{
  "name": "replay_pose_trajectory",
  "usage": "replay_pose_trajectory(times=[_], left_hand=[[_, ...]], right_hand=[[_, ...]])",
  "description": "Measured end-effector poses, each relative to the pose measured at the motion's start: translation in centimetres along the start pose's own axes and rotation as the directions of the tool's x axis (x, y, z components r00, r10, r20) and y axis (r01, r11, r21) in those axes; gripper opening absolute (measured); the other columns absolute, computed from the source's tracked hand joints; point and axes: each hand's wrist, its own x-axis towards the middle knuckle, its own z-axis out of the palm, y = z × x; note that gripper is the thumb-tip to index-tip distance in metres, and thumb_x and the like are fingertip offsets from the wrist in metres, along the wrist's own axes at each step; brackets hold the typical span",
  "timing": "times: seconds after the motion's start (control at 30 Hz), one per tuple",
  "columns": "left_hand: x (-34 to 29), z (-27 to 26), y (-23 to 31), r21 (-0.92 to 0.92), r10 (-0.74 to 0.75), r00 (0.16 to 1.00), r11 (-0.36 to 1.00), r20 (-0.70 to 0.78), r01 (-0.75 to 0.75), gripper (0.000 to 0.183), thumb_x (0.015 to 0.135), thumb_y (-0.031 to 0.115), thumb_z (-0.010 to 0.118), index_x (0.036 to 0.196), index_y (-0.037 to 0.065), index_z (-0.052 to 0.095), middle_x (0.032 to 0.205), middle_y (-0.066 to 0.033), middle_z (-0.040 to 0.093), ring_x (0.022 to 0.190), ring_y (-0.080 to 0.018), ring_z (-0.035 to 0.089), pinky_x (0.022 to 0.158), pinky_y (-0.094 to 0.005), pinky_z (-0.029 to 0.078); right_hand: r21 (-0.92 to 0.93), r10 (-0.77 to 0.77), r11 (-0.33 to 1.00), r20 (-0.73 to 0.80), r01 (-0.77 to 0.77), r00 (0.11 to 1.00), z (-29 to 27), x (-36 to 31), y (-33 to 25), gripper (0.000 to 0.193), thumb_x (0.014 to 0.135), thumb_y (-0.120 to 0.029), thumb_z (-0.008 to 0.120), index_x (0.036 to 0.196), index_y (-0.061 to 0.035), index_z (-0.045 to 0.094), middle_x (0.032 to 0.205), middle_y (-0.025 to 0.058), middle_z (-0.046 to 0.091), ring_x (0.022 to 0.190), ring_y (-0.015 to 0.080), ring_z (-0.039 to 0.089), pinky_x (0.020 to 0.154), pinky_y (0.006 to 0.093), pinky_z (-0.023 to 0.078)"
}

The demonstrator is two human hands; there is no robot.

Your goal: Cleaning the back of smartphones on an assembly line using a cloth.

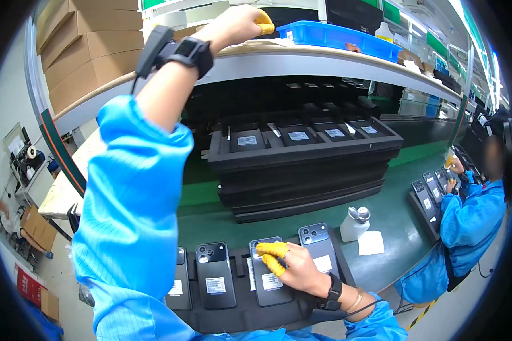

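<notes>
My left hand, with yellow finger cots, is raised over the upper shelf beside a blue plastic tray. Its fingers are curled together, and whatever they hold is hidden. My right hand reaches over a dark smartphone, its yellow-tipped thumb and finger apart near the camera lenses. That phone lies back up in a black foam tray, with a white label on its lower half. Similar phones flank it: one to its left, another to its right, and one partly behind my left sleeve.
Black foam trays form a stack behind, with labelled dark items in the top one. A white dispenser bottle and a white paper are on the green bench at right. Cardboard boxes fill the shelf's left. A co-worker handles phones at far right.
</notes>
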Motion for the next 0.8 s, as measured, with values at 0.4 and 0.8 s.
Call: replay_pose_trajectory(times=[0.4,0.8], left_hand=[[2.6,3.7,0.6,-0.167,-0.143,0.99,0.976,0.004,0.142,0.029,0.083,0.026,0.062,0.099,0.002,0.067,0.09,-0.0168,0.067,0.082,-0.0257,0.065,0.077,-0.0321,0.05],[3.2,4.5,-0.8,-0.291,-0.151,0.987,0.948,-0.049,0.13,0.024,0.079,0.025,0.063,0.086,0.003,0.07,0.078,-0.017,0.068,0.074,-0.0267,0.066,0.07,-0.0353,0.051]], right_hand=[[0.053,0.024,0.998,0.038,-0.026,0.999,0.0,-0.2,-0.5,0.026,0.079,-0.004,0.068,0.104,-0.003,0.064,0.093,0.0128,0.068,0.081,0.0272,0.066,0.072,0.033,0.052],[0.051,0.027,0.998,0.058,-0.03,0.998,0.1,-0.3,-0.4,0.026,0.079,-0.006,0.068,0.105,-0.0028,0.064,0.092,0.0136,0.068,0.079,0.028,0.066,0.07,0.0335,0.052]])
